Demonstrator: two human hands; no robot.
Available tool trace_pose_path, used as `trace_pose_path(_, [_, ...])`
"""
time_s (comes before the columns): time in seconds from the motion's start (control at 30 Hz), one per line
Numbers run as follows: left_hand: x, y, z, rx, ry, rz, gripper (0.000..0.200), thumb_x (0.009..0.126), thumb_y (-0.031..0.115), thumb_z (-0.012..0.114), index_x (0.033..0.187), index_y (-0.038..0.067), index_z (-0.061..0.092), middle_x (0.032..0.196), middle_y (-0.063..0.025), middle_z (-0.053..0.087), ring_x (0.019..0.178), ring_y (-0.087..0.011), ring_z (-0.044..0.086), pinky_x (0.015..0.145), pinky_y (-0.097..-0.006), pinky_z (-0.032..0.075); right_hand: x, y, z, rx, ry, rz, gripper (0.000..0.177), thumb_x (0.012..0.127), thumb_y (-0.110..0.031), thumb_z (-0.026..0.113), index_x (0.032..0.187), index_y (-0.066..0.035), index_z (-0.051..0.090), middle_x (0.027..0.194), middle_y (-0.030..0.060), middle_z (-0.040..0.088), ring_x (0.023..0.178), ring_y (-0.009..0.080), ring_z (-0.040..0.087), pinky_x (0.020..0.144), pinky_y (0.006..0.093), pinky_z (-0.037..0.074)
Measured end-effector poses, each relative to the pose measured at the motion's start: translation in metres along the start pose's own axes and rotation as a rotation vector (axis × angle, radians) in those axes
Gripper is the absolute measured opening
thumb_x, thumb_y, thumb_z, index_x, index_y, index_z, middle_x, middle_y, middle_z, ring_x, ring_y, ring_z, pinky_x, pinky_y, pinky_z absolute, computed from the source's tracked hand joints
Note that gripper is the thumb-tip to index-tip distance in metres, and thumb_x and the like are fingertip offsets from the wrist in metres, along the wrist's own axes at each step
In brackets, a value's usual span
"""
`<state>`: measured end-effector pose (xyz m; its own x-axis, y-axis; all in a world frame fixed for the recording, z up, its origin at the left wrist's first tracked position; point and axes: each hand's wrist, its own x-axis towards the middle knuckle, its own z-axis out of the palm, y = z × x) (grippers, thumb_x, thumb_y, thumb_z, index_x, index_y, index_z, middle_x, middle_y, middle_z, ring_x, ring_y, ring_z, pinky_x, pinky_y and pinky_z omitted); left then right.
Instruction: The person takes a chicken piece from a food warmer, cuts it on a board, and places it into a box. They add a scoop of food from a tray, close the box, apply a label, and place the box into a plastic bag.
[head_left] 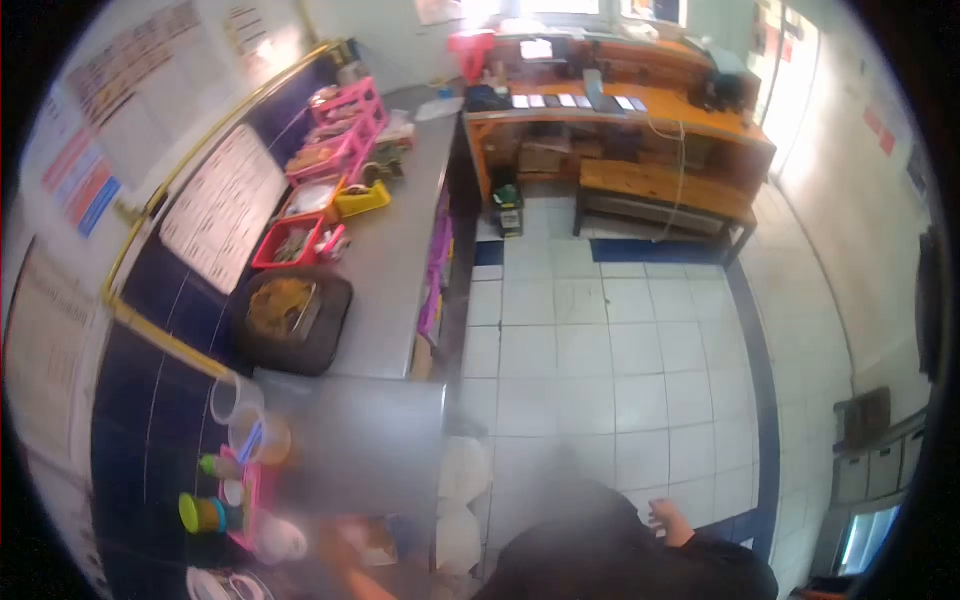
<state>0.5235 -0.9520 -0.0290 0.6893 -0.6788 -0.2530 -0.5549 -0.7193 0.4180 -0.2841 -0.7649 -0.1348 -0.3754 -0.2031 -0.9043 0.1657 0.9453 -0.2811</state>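
Note:
Low over the steel counter point(361, 420), my left hand point(352, 560) is smeared by motion and its fingers cannot be made out. It is nearest to a small open box or packet point(378, 540) with pale and brownish contents; whether they touch is unclear. My right hand point(668, 516) hangs out to the right of my dark-clothed body, above the tiled floor, its fingers loosely bent and somewhat apart, with nothing visible in them.
Left of my left hand stand a white container point(280, 540), a pink basket point(250, 500) and clear tubs point(262, 438). Farther along are a black tray point(335, 335), a red basket point(268, 247) and pink racks point(368, 108). A wooden bench point(660, 190) stands before an orange desk point(745, 137).

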Motion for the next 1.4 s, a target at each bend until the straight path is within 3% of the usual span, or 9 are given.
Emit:
trace_pose_path(0.1, [-0.031,0.097,0.012,0.091,0.216,-0.253,0.038,0.102,0.021,0.047,0.132,-0.003,0.052,0.112,-0.0185,0.063,0.096,-0.0299,0.062,0.088,-0.0383,0.051,0.030,-0.051,-0.012,0.091,-0.010,0.047,0.048,0.094,-0.035,0.058,0.131,-0.004,0.054,0.110,0.0190,0.063,0.093,0.0357,0.066,0.077,0.0550,0.053])
trace_pose_path(0.37, [-0.027,0.247,0.062,0.073,0.351,-0.395,0.042,0.102,0.025,0.044,0.132,-0.004,0.052,0.114,-0.0220,0.062,0.099,-0.0341,0.062,0.089,-0.0417,0.051,0.112,-0.296,-0.002,0.017,-0.124,-0.118,0.051,0.091,-0.034,0.060,0.133,-0.007,0.051,0.109,0.0157,0.064,0.090,0.0321,0.065,0.077,0.0529,0.053])
trace_pose_path(0.7, [0.100,0.445,0.174,-0.048,0.333,-0.393,0.047,0.102,0.030,0.041,0.131,-0.005,0.051,0.117,-0.0264,0.061,0.103,-0.0394,0.061,0.091,-0.0459,0.051,0.156,-0.569,0.019,-0.081,-0.089,-0.457,0.049,0.091,-0.042,0.063,0.125,-0.007,0.060,0.097,0.0125,0.067,0.079,0.0240,0.067,0.063,0.0412,0.055])
trace_pose_path(0.87, [0.188,0.585,0.218,-0.152,0.267,-0.354,0.050,0.102,0.033,0.040,0.131,-0.006,0.051,0.118,-0.0286,0.061,0.105,-0.0420,0.061,0.091,-0.0480,0.051,0.178,-0.614,-0.010,-0.104,-0.003,-0.431,0.047,0.092,-0.041,0.063,0.124,-0.007,0.061,0.097,0.0129,0.067,0.079,0.0243,0.067,0.061,0.0393,0.055])
trace_pose_path(0.97, [0.229,0.659,0.241,-0.184,0.252,-0.327,0.051,0.102,0.034,0.039,0.131,-0.006,0.051,0.119,-0.0299,0.061,0.106,-0.0436,0.061,0.092,-0.0492,0.051,0.178,-0.618,-0.018,0.172,-0.015,-0.144,0.041,0.091,-0.036,0.064,0.124,-0.012,0.058,0.119,0.0124,0.062,0.097,0.0275,0.063,0.062,0.0436,0.054])
trace_pose_path(1.13, [0.263,0.730,0.268,-0.263,0.335,-0.373,0.054,0.102,0.037,0.037,0.131,-0.007,0.051,0.120,-0.0321,0.060,0.108,-0.0462,0.061,0.092,-0.0513,0.051,0.237,-0.617,-0.001,0.209,0.196,-0.075,0.040,0.092,-0.034,0.061,0.121,-0.008,0.056,0.094,0.0145,0.066,0.080,0.0298,0.066,0.069,0.0519,0.054])
trace_pose_path(1.27, [0.227,0.821,0.241,-0.349,0.461,-0.395,0.056,0.101,0.039,0.044,0.131,-0.006,0.053,0.123,-0.0286,0.060,0.111,-0.0412,0.060,0.095,-0.0464,0.050,0.251,-0.695,-0.011,0.008,0.167,-0.009,0.030,0.090,-0.025,0.061,0.113,-0.006,0.060,0.086,0.0139,0.067,0.069,0.0314,0.066,0.073,0.0509,0.054])
trace_pose_path(1.33, [0.223,0.853,0.252,-0.143,0.644,-0.253,0.052,0.101,0.035,0.044,0.132,-0.006,0.051,0.124,-0.0267,0.060,0.111,-0.0384,0.060,0.095,-0.0440,0.049,0.323,-0.712,-0.015,-0.140,0.254,-0.488,0.039,0.093,-0.032,0.057,0.104,0.005,0.064,0.077,0.0196,0.068,0.054,0.0280,0.067,0.048,0.0387,0.053])
trace_pose_path(1.4, [0.211,0.884,0.260,0.012,0.809,-0.069,0.049,0.102,0.031,0.045,0.134,-0.005,0.050,0.124,-0.0248,0.059,0.110,-0.0355,0.059,0.095,-0.0416,0.049,0.355,-0.784,-0.028,-0.250,0.256,-0.576,0.043,0.092,-0.036,0.057,0.106,0.004,0.064,0.090,0.0243,0.070,0.072,0.0330,0.071,0.063,0.0428,0.057])
